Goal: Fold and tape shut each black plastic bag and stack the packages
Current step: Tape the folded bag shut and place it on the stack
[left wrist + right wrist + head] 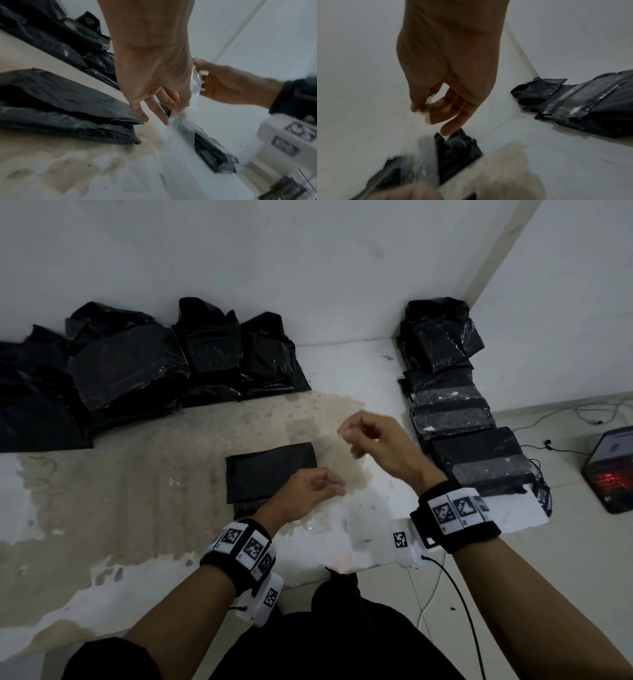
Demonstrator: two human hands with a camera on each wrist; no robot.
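A folded black bag (270, 470) lies flat on the stained table (137, 508), just beyond my left hand (337, 484). A strip of clear tape (346, 463) stretches between both hands above the bag's right edge. The left hand pinches its lower end. My right hand (346, 433) pinches the upper end between thumb and forefinger, higher and farther back. In the left wrist view the tape (195, 86) hangs crinkled beside the left hand (154, 88). In the right wrist view the right hand's fingertips (423, 108) pinch the blurred tape (423, 155).
A heap of loose black bags (120, 364) lies along the wall at back left. Taped packages (462, 412) overlap in a row along the table's right side into the corner. Beyond the right edge, a laptop (613, 470) and cables sit on the floor.
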